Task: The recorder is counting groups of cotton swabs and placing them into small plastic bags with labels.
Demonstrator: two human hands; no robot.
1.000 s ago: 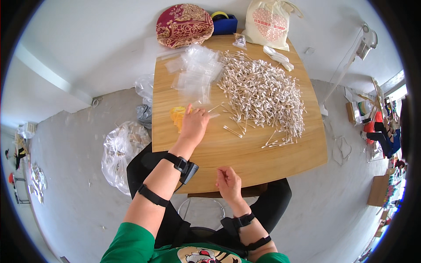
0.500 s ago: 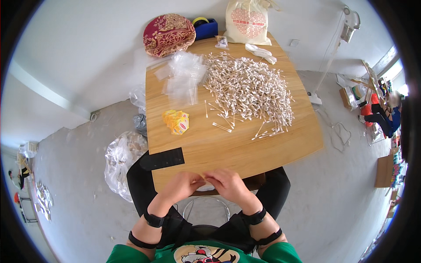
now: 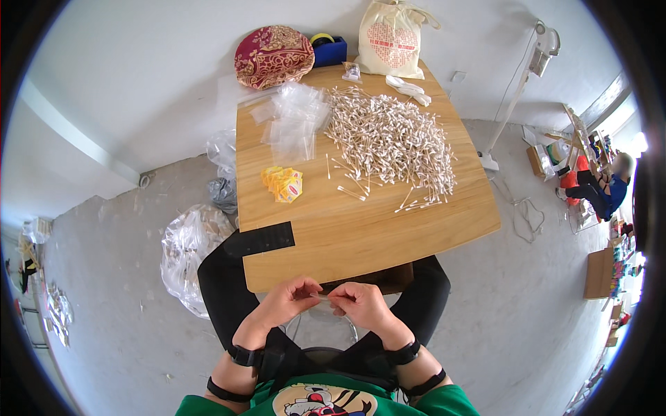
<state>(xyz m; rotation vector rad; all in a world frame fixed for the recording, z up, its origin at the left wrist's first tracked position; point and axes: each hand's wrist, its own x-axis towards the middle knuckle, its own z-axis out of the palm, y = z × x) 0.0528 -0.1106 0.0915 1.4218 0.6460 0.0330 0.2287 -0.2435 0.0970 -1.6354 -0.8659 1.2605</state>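
Note:
Just off the table's near edge, my left hand [image 3: 288, 302] and my right hand [image 3: 362, 305] are close together, each closed in a pinch. Between the fingertips shows a thin see-through edge, which looks like a small clear plastic bag [image 3: 323, 297]; most of it is hidden by my fingers. On the wooden table [image 3: 374, 239] ahead lies a big heap of cotton swabs [image 3: 395, 139], with several loose ones in front. Left of the heap are flat clear plastic bags [image 3: 295, 121]. Nearer me sits a small pile of yellow printed cards or labels [image 3: 282, 184].
At the table's back stand a red-and-gold patterned cloth item [image 3: 274, 57], a blue tape dispenser [image 3: 329, 51] and a cream cloth bag [image 3: 390, 38]. White gloves [image 3: 408, 90] lie behind the swabs. A plastic sack [image 3: 194, 256] is on the floor left. Another person [image 3: 607, 191] sits far right.
Both hands have dropped slightly nearer my body, and the fingertips still meet around the clear piece. The view has shifted a little; the things on the table look the same.

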